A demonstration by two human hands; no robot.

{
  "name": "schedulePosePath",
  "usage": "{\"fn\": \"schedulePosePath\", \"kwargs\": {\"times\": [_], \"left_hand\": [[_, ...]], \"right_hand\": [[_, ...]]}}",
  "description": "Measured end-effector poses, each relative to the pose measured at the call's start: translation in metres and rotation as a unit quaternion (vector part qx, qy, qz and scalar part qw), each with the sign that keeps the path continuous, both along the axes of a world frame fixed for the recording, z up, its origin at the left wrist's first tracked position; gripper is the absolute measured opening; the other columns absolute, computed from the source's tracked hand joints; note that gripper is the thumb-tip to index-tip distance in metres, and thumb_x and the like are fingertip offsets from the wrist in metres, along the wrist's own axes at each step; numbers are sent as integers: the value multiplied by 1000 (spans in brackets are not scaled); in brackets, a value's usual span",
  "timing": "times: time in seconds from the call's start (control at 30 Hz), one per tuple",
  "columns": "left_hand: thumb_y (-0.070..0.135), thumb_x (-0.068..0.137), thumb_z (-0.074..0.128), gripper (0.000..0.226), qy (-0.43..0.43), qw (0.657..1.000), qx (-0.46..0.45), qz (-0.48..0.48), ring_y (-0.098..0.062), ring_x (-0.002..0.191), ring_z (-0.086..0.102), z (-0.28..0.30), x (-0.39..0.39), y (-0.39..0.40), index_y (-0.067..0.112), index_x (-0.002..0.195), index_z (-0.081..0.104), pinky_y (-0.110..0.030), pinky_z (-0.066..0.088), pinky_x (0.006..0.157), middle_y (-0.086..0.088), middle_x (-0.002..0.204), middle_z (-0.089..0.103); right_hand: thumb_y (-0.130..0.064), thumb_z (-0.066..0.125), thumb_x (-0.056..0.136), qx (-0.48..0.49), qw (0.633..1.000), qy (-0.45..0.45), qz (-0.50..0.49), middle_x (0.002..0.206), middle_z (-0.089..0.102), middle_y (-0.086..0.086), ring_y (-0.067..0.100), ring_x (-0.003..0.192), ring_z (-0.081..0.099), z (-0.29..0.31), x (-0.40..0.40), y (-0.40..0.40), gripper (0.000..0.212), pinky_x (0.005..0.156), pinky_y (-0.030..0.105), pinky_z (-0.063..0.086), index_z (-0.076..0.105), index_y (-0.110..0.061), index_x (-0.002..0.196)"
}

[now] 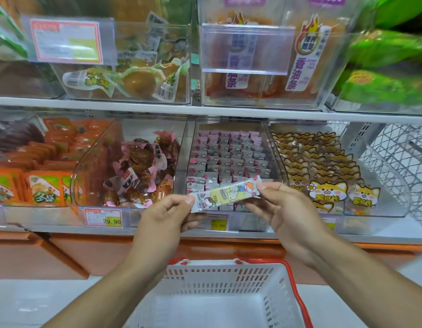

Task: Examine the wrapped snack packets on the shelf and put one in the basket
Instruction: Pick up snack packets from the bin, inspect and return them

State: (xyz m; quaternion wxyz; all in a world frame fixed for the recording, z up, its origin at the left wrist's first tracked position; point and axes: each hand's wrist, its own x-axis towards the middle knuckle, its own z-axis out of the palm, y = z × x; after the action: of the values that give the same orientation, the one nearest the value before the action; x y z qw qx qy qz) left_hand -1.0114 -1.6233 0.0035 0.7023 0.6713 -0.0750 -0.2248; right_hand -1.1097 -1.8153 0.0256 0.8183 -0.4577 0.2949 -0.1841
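Centrally, one wrapped snack packet (225,194): long, narrow, white and pale yellow with cartoon figures, held crosswise and tilted, its right end higher, in front of the lower shelf (205,229) and above the basket.

Left hand (166,217): thumb and curled fingers pinch the packet's left end.

Right hand (285,209): thumb and curled fingers pinch the packet's right end. Both forearms reach in from the bottom corners of the view.

Basket (219,273): white slotted plastic with red handles, on the floor directly below the hands; no goods visible in the part that shows.

Clear bin (229,162) just behind the held packet: rows of small pink and grey wrapped packets, tightly stacked. A yellow price tag (218,223) sits on the shelf edge below it, partly hidden by the left hand.

Bin to the right (321,166): yellow and brown packets printed with cartoon fox faces.

Bin to the left (138,171): loose brown items in clear and pink wrappers; tag below (103,217) reads 29.90.

Far left: orange packets (46,162) in upright rows.

Far right: a white wire basket (399,157) on the same shelf level.

Upper shelf, left to right: bin of vacuum-sealed brownish snacks (124,79) with a blurred label holder; bin of orange packs with Chinese lettering (297,60); green bags (385,65).
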Motion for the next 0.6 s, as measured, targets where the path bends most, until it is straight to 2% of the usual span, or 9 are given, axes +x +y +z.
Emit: {"fn": "schedulePosePath", "kwargs": {"times": [0.07,0.17,0.2,0.3,0.37,0.43,0.5,0.6], "left_hand": [[28,98,61,21,2,1000,-5,-5,-10,75,73,0,0,-1,22,82,74,-30,58,84,6,85,76],[20,102,56,18,21,999,-40,6,-19,89,76,2,0,-4,10,90,64,-26,61,77,-19,98,72],[18,103,54,18,26,999,-47,11,-23,91,76,2,0,-6,9,90,63,-24,61,74,-22,99,69],[15,104,53,18,39,997,-67,14,-27,94,76,0,1,-8,9,90,62,-22,60,70,-18,106,74],[14,104,53,17,51,996,-77,12,-27,92,77,-1,1,-9,9,91,63,-21,60,68,-13,105,77],[14,104,52,17,57,995,-81,12,-27,90,77,-1,3,-9,10,92,64,-21,60,67,-10,102,78],[15,104,53,15,55,995,-84,11,-28,88,78,-1,4,-8,13,93,64,-22,60,66,-7,98,79],[17,101,58,11,29,996,-88,4,-20,85,76,0,4,-8,21,104,68,-26,61,70,-2,96,79]], "right_hand": [[-5,61,97,9,1000,5,0,113,71,21,24,90,77,-1,0,-1,21,71,26,61,62,7,115],[-6,62,97,14,1000,1,-1,109,72,20,22,88,77,-3,1,0,16,71,26,61,64,3,111],[-7,62,97,9,1000,-2,5,108,74,19,23,89,77,-3,2,0,16,72,27,61,64,1,110],[-12,67,95,-15,998,-31,48,105,77,12,25,93,76,-3,1,2,20,79,31,62,63,-9,114],[-11,76,87,-79,992,-37,96,103,79,-3,21,99,75,-4,-2,2,40,84,32,61,62,-21,123],[-7,79,84,-163,978,-19,131,101,76,-20,14,101,74,-4,-4,3,49,82,30,61,62,-29,125],[-7,78,85,-210,969,-3,132,105,75,-18,14,100,74,-5,-5,4,43,77,27,61,66,-28,121],[-16,80,83,-216,970,3,115,111,76,-4,19,97,76,-4,-5,5,37,71,27,59,67,-24,117]]}}
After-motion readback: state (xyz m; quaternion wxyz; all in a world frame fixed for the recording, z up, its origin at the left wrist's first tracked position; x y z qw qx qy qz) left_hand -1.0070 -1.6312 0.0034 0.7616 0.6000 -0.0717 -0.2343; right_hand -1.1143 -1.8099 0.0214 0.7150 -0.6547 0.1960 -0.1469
